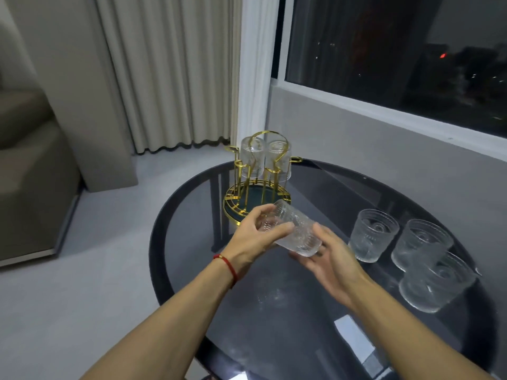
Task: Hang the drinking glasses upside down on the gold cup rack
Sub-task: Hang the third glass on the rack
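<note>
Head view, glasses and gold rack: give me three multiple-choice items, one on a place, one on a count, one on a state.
1. Where does the gold rack stand?
A. on the floor
B. at the table's far left edge
C. on the windowsill

2. How many glasses stand upright on the table?
A. one
B. three
C. five

3. How is the held glass oriented?
A. tilted on its side between both hands
B. hung on the rack
C. upright on the table

Answers: 1 B, the rack sits near the curtain-side rim. 2 B, three stand at right. 3 A, left hand and right hand hold it tilted.
</note>
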Motion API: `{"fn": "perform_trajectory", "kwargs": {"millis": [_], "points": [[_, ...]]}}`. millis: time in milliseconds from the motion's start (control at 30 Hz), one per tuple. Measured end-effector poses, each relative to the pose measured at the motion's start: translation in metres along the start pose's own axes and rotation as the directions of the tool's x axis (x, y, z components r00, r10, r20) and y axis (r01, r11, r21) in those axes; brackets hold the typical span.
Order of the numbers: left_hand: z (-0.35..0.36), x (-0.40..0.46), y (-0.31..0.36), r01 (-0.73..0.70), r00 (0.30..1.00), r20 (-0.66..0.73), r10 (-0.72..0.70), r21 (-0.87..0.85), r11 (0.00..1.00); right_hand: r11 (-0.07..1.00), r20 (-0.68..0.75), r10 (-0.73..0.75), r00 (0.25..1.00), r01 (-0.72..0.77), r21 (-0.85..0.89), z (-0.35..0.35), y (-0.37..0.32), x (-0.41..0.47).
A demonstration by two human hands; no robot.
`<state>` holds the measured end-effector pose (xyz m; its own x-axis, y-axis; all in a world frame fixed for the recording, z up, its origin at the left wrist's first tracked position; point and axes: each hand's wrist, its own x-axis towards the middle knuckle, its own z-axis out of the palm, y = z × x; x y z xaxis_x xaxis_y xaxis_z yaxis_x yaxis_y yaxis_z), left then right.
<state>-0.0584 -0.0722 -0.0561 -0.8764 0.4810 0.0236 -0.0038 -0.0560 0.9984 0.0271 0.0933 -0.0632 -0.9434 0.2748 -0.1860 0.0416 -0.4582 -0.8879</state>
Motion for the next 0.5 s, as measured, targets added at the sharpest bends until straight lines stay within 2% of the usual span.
{"fn": "perform_trajectory", "kwargs": {"millis": [67, 100, 167, 233, 300, 400, 500], "points": [[-0.015, 0.009, -0.008, -0.048, 0.998, -0.032, 0.053, 0.137, 0.989, 0.988, -0.08, -0.099, 0.992, 0.088, -0.13, -0.001, -0.006, 0.006], [-0.024, 0.016, -0.014, -0.078, 0.99, -0.092, 0.106, 0.267, 0.96, 0.966, -0.102, -0.154, 0.983, 0.128, -0.224, -0.001, -0.01, 0.008], [-0.038, 0.027, -0.03, -0.067, 0.966, -0.16, 0.203, 0.606, 0.793, 0.913, -0.099, -0.239, 0.966, 0.189, -0.361, 0.0, -0.018, 0.005], [-0.04, 0.033, -0.044, -0.036, 0.977, -0.097, 0.192, 0.805, 0.592, 0.858, -0.064, -0.321, 0.945, 0.262, -0.441, 0.007, -0.029, -0.003], [-0.036, 0.035, -0.055, -0.049, 0.986, -0.038, 0.165, 0.87, 0.491, 0.763, -0.007, -0.423, 0.906, 0.352, -0.543, 0.021, -0.043, -0.009], [-0.032, 0.038, -0.06, -0.057, 0.98, -0.042, 0.193, 0.875, 0.482, 0.604, 0.108, -0.539, 0.835, 0.473, -0.642, 0.05, -0.067, -0.002], [-0.032, 0.036, -0.059, -0.09, 0.974, -0.011, 0.224, 0.897, 0.432, 0.455, 0.19, -0.596, 0.78, 0.524, -0.72, 0.091, -0.093, 0.02]]}}
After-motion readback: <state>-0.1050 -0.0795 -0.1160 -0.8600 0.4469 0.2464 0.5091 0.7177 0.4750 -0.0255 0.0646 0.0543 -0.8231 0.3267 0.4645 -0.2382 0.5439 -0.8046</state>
